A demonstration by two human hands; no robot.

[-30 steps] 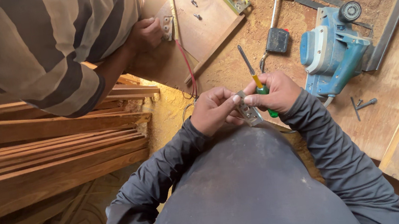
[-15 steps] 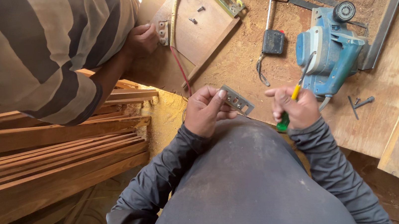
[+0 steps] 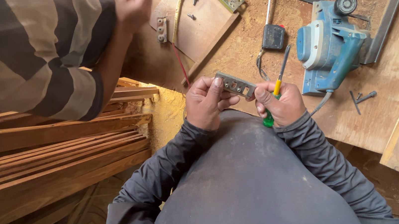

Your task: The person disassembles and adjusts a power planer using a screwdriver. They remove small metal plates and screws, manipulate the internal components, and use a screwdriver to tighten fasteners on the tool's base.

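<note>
Left hand (image 3: 206, 102) fingers pinch one slotted metal plate (image 3: 235, 84) above the lap; right hand (image 3: 281, 105) is closed around one yellow-green screwdriver (image 3: 275, 90), thumb touching the plate's end. On the worktop (image 3: 355, 119): one blue power planer (image 3: 330, 44), two loose screws (image 3: 361, 98), one black switch box (image 3: 273, 37). A co-worker's striped sleeve (image 3: 27, 51) blocks upper left.

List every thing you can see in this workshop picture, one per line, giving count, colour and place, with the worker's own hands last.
metal plate: one, grey with slots, between both hands
screwdriver: one, yellow and green handle, in the right hand
electric planer: one, blue, on the bench at right
switch box: one, black, left of the planer
wooden board: one, brown, top centre, with small metal fittings
loose screws: a few, dark, below the planer
wood planks: a stack, reddish brown, left
co-worker's arm: one, striped sleeve, top left
left hand: holds the plate
right hand: grips the screwdriver, thumb on the plate
</note>
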